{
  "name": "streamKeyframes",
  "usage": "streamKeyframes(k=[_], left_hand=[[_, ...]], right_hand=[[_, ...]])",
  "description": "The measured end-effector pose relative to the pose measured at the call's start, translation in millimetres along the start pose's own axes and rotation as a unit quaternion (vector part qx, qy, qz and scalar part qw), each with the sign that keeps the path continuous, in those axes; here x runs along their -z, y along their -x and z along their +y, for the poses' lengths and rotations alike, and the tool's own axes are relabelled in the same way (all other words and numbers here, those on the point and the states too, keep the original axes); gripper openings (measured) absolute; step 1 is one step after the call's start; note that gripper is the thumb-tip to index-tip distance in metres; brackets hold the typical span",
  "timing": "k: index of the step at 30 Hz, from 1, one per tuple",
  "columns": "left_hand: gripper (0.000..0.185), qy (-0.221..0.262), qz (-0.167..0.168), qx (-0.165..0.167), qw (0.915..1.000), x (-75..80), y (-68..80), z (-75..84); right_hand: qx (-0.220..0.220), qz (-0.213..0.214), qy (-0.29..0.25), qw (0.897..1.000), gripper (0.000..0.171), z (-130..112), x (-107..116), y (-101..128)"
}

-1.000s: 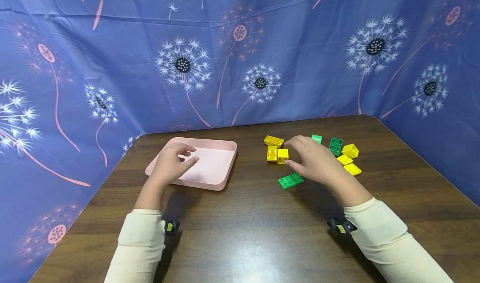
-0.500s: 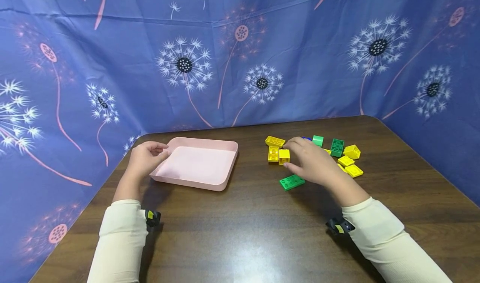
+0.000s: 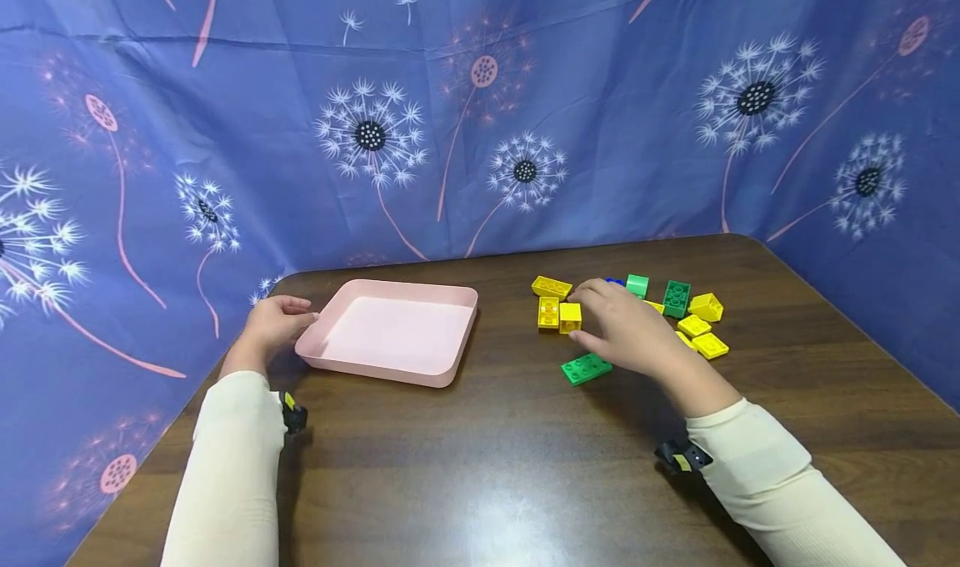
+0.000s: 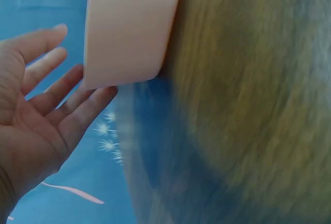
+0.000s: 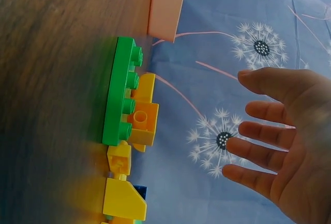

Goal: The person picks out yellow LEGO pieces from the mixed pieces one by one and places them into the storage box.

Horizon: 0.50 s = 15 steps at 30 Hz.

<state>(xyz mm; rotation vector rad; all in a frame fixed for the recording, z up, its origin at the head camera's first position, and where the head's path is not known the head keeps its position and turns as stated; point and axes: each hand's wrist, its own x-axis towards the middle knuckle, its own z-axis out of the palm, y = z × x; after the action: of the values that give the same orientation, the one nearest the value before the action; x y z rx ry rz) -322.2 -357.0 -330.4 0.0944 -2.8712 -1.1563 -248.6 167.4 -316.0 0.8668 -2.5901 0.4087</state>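
While nothing is gripped, the pale pink shallow plastic tray sits flat on the brown wooden desk.
The left hand has its fingers extended beside the tray, touching or not I cannot tell; the right hand hangs, fingers loosely spread, above yellow plastic bricks and near a flat green studded plastic brick. Tray left, bricks right seemingly puts each within one hand's reach.

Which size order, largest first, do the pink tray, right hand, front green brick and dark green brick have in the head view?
Pink tray
Right hand
Front green brick and dark green brick: too alike to rank.
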Motion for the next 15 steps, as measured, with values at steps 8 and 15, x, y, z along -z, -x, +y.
streamKeyframes(k=[8,15], left_hand=[[0.037,-0.091,-0.044,-0.006,0.9949,-3.5,-7.5,3.2],[0.035,-0.124,-0.024,-0.007,0.9919,-4.2,-4.1,4.7]], right_hand=[[0.001,0.002,0.001,1.000,0.042,-1.4,1.0,2.8],[0.002,0.002,0.005,1.000,0.042,-1.8,1.1,3.1]])
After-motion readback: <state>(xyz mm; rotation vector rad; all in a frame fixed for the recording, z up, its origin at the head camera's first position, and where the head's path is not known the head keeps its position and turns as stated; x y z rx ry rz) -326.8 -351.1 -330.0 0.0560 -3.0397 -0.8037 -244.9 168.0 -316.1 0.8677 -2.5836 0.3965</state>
